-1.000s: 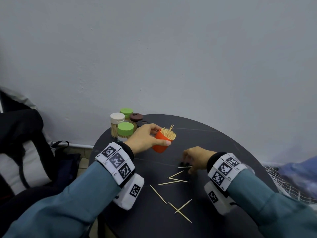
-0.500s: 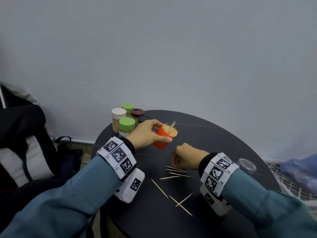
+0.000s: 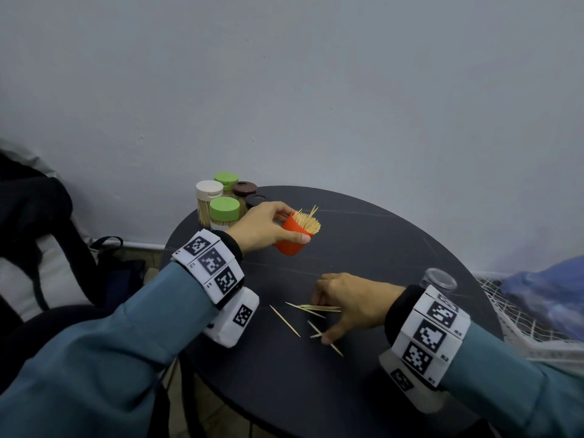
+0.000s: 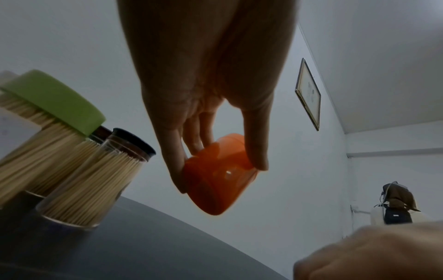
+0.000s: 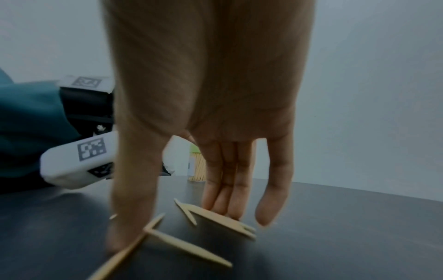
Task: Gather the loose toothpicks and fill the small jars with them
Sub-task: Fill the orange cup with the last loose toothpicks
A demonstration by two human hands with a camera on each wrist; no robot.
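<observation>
While a cluster of capped jars at the far left of the desk already stands packed with toothpicks, we judge the task well along but not finished. Our left hand grips the orange jar, lifted and tilted to the right, its mouth bristling with toothpicks, so this one looks nearly full. Our right hand lies spread and flat, fingers straight, pressing a small bunch of loose toothpicks against the desk while the thumb rests on a crossed pair nearer us. One more pick lies just left of them. A clear empty jar waits at the right edge, so we still have these few to collect and seemingly that jar to deal with.
</observation>
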